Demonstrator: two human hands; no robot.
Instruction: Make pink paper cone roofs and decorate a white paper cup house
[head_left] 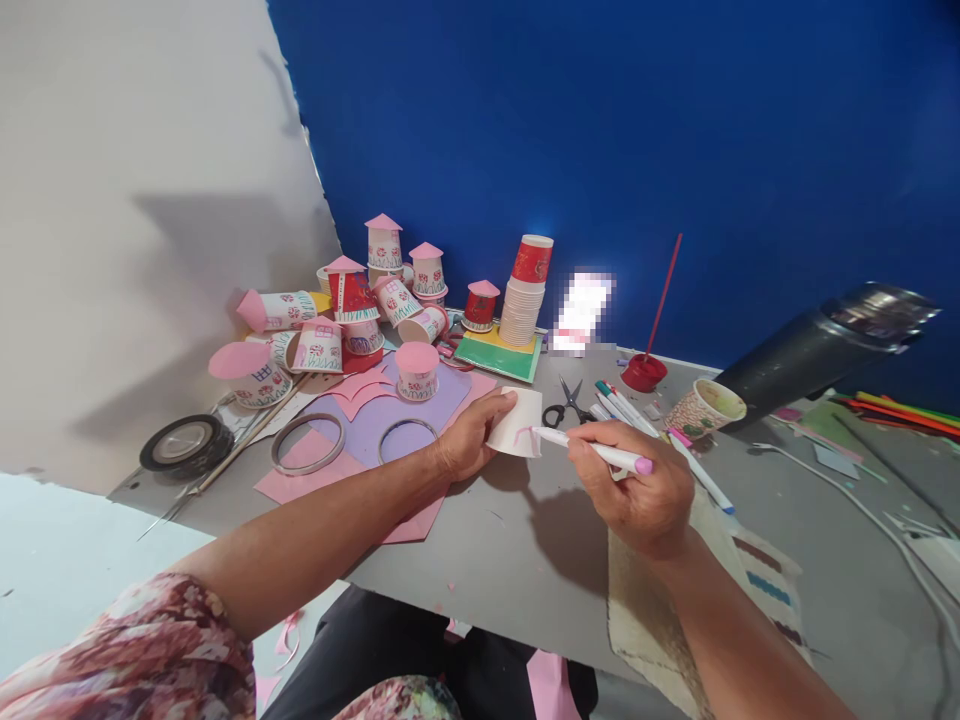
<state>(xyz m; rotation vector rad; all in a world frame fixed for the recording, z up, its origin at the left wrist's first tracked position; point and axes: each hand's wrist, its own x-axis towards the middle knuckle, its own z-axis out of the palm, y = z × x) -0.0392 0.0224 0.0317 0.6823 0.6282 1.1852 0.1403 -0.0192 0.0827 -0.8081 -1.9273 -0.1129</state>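
A plain white paper cup (pixel 514 424) is gripped in my left hand (pixel 474 438), tilted on its side above the table. Pink marker lines show on the cup's wall. Between the fingers of my right hand (pixel 641 485) is a white marker (pixel 596 449) with a pink end, its tip at the pink lines. Black scissors (pixel 570 400) lie just behind the cup. Several capped markers (pixel 628 408) rest beyond my right hand. To the left, a decorated cup with a pink paper top (pixel 417 372) stands on purple paper (pixel 360 425).
Several decorated cups with pink cone roofs (pixel 385 243) crowd the back left. A cup stack (pixel 523 305) stands on a green and yellow pack (pixel 499 355). Tape rolls (pixel 187 445) lie left. A dark flask (pixel 817 350) leans at right, near a patterned cup (pixel 705 408) and a cloth (pixel 652 590).
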